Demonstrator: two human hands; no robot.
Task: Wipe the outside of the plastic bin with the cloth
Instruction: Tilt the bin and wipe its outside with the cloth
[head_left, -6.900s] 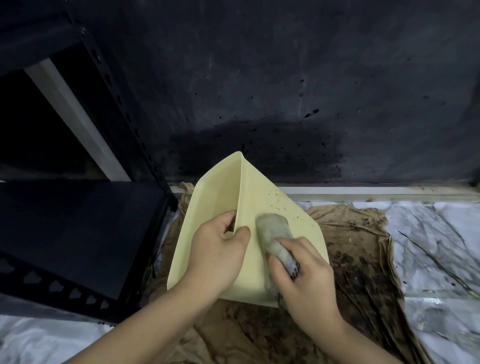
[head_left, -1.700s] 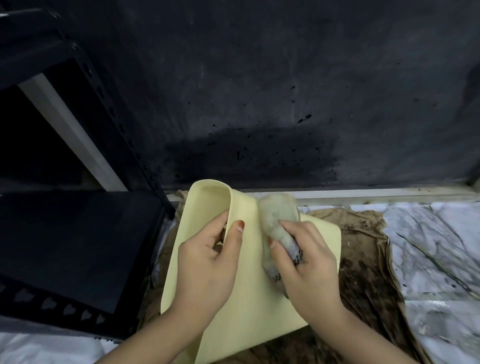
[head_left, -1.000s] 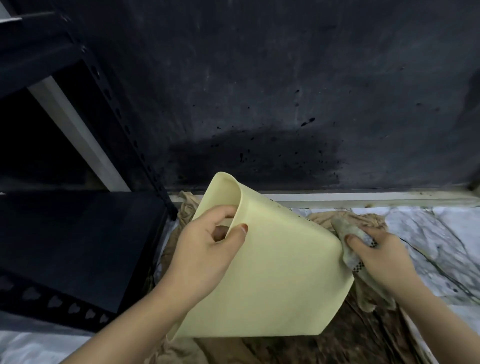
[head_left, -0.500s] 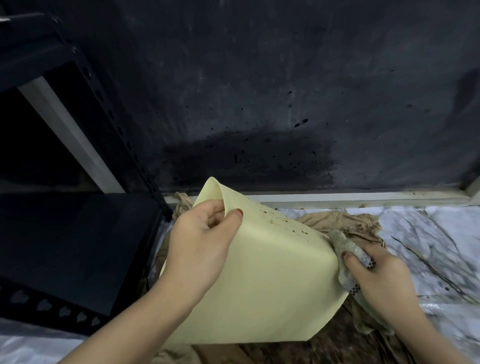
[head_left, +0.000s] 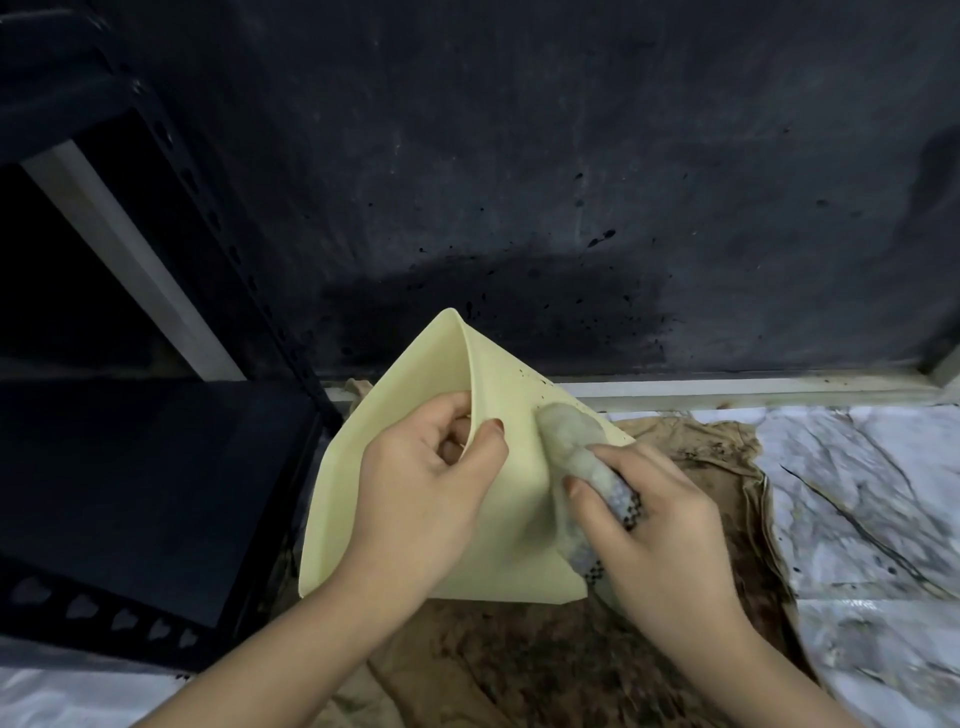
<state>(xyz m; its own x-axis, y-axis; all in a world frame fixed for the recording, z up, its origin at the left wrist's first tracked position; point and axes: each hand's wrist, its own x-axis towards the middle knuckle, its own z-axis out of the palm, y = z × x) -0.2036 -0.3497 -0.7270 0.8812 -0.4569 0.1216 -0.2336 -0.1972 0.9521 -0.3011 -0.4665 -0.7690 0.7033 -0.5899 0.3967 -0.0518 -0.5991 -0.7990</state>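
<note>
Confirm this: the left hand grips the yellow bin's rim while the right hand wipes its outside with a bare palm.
Not quite. In the head view the right hand holds a cloth against the bin, not a bare palm. The left hand does grip the rim.

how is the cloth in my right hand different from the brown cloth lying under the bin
The wiping cloth is pale grey with a checked patch; the brown cloth is tan with dark stains. The wiping cloth is bunched in the right hand against the bin; the brown cloth lies spread on the surface. Both look crumpled.
</note>
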